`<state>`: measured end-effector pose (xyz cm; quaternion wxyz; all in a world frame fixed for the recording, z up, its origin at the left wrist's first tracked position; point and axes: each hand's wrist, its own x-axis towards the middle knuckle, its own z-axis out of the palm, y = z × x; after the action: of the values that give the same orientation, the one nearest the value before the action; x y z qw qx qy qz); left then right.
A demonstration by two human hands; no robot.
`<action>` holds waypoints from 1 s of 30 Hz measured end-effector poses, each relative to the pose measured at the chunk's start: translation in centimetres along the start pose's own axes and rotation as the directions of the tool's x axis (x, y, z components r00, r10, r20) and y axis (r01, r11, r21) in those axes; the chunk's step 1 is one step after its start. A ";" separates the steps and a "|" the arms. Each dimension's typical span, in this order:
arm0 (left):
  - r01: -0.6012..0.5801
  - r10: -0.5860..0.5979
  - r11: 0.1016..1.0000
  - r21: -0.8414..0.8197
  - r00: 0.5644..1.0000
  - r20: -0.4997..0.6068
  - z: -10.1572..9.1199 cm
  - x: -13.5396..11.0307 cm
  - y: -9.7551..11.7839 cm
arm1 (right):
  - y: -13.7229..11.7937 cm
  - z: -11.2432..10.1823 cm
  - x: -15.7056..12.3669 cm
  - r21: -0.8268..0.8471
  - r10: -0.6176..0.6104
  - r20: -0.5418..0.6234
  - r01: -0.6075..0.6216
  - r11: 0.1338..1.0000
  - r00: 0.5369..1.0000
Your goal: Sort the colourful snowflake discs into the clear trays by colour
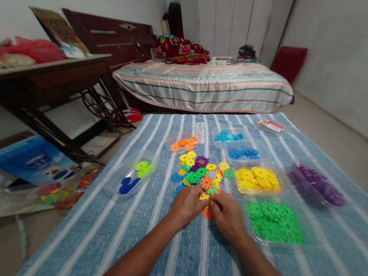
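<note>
Both hands meet at the near edge of a pile of flower-shaped plastic discs [201,171] in mixed colours. My left hand [187,203] is closed, its thumb and fingers pinching a yellow disc [204,197] from the left. From the right, my right hand [227,212] is closed too, with its fingertips pressed together beside that yellow disc; what they grip is mostly hidden. An orange disc [207,213] shows below and between the hands. Just right of the pile stand a tub of yellow discs [257,179] and a tub of green discs [276,221].
Around the pile, clear tubs hold purple discs [319,184], blue discs [244,154], light blue discs [229,137], orange discs [185,144], and lime and dark blue discs [129,185]. All rest on a striped cloth [152,241]. A bed [200,84] stands behind, a wooden desk [40,68] left.
</note>
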<state>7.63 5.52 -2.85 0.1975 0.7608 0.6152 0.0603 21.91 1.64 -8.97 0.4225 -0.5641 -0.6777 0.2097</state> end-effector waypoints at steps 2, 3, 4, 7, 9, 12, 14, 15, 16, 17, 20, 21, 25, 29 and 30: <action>0.006 -0.008 0.998 -0.063 1.000 -0.025 0.1 0.0 -0.1 | 0.0 0.0 0.0 0.004 0.002 0.004 -0.002 1.000 1.000; 0.003 -0.007 0.995 -0.101 0.999 -0.040 0.2 0.0 -0.1 | 0.0 0.0 0.0 0.006 0.001 0.007 -0.001 1.000 1.000; -0.003 -0.005 0.990 -0.143 0.999 -0.054 0.3 0.1 -0.2 | -0.1 0.0 0.0 0.010 -0.001 0.011 0.001 1.000 1.000; -0.010 -0.012 0.956 -0.294 0.997 -0.073 0.7 0.2 -0.7 | -0.1 -0.1 0.1 0.009 -0.002 0.021 0.002 1.000 1.000; 0.001 -0.020 0.915 -0.404 0.999 -0.042 0.7 0.3 -1.0 | -0.1 -0.1 0.1 0.004 0.000 0.020 -0.001 1.000 1.000; 0.038 -0.011 0.850 -0.526 0.998 0.055 0.3 0.3 -1.5 | -0.2 -0.1 0.0 0.007 -0.008 0.006 0.008 1.000 1.000; 0.062 -0.001 0.826 -0.560 0.994 0.108 -0.3 0.2 -1.8 | -0.3 -0.1 0.0 0.010 -0.015 -0.005 0.015 1.000 1.000; 0.070 0.001 0.821 -0.567 0.992 0.124 -0.7 0.2 -1.9 | -0.3 -0.2 0.0 0.010 -0.017 -0.008 0.017 1.000 1.000; 0.073 0.003 0.820 -0.568 0.991 0.132 -1.1 0.3 -1.9 | -0.3 -0.2 0.0 0.009 -0.018 -0.010 0.018 1.000 1.000; 0.073 0.003 0.821 -0.566 0.991 0.132 -1.5 0.4 -1.9 | -0.4 -0.2 0.0 0.007 -0.018 -0.011 0.018 1.000 1.000; 0.057 0.008 0.826 -0.561 0.994 0.113 -2.5 0.8 -1.6 | -0.4 -0.2 0.1 0.006 -0.014 -0.007 0.014 1.000 1.000; 0.047 0.015 0.824 -0.564 0.994 0.104 -2.7 0.9 -1.4 | -0.4 -0.2 0.1 0.006 -0.012 -0.007 0.012 1.000 1.000; -0.037 0.088 0.831 -0.555 0.994 0.066 -3.0 1.8 0.0 | -0.3 -0.2 0.1 0.007 -0.012 -0.002 0.012 1.000 1.000; -0.185 0.198 0.888 -0.422 0.980 -0.012 -3.2 2.8 1.8 | -0.3 -0.3 0.1 0.024 -0.001 0.019 0.001 1.000 1.000; -0.214 0.217 0.900 -0.380 0.975 -0.036 -3.3 3.0 2.3 | -0.3 -0.3 0.1 0.026 0.005 0.024 -0.006 1.000 1.000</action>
<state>9.30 8.81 0.56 0.3361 0.7714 0.5029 0.1977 21.99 1.63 -8.56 0.4211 -0.5580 -0.6783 0.2263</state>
